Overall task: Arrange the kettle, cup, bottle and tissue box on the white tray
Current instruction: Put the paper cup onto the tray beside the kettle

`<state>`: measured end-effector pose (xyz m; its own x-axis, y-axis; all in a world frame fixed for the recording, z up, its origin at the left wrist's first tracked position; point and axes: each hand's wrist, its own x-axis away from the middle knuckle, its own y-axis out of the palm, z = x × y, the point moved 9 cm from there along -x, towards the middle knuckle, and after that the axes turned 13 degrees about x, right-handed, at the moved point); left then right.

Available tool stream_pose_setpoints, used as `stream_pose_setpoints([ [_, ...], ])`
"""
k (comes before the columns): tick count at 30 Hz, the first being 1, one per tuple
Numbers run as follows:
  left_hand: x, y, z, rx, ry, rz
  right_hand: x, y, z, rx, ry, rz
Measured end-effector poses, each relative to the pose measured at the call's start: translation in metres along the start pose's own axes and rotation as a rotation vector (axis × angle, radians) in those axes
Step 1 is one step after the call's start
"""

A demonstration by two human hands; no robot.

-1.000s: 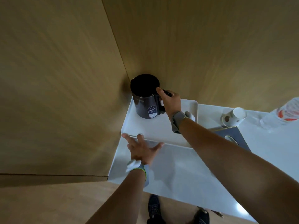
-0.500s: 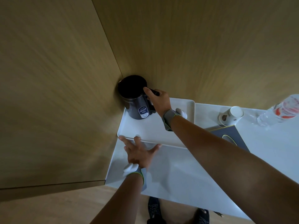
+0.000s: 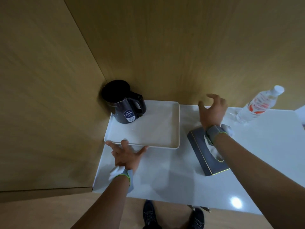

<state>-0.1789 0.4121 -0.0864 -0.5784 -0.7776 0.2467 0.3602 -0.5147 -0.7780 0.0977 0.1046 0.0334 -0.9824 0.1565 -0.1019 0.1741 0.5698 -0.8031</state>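
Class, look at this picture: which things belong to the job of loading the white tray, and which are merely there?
Belonging to the job:
- black cylindrical electric kettle, standing on the tray
- white rectangular plastic tray
- dark grey tissue box with gold edging, on the table
- clear plastic water bottle with red label, on the table
- left hand; right hand

Merely there:
- white table
- wooden wall panels
- black shoes

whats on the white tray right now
Only the dark kettle stands on the white rectangular tray, in its far left corner. The left hand touches the near rim. The rest is bare; the cup is not visible.
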Motion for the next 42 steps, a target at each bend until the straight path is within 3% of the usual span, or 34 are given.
stream_pose_setpoints([
  [6, -0.002, 0.0, -0.001, -0.01, -0.021, -0.008, -0.006, 0.028, 0.064, 0.165, 0.185, -0.371],
  [12, -0.001, 0.001, -0.004, 0.003, -0.028, 0.008, -0.012, 0.035, 0.067, 0.134, 0.14, -0.323],
  [17, -0.002, 0.0, -0.004, -0.013, 0.001, 0.032, -0.008, 0.013, 0.027, -0.016, 0.061, -0.079],
  [24, -0.005, -0.001, -0.005, -0.028, 0.007, 0.041, 0.047, 0.081, -0.075, -0.038, -0.17, -0.333],
  [28, -0.005, 0.001, -0.006, -0.026, 0.001, 0.025, 0.072, 0.115, -0.104, -0.008, -0.253, -0.394],
  [33, -0.003, 0.001, -0.006, -0.03, 0.004, 0.02, 0.085, 0.143, -0.113, 0.055, -0.301, -0.488],
  [42, -0.002, 0.001, -0.002, -0.042, 0.006, -0.005, 0.088, 0.146, -0.115, 0.016, -0.308, -0.511],
])
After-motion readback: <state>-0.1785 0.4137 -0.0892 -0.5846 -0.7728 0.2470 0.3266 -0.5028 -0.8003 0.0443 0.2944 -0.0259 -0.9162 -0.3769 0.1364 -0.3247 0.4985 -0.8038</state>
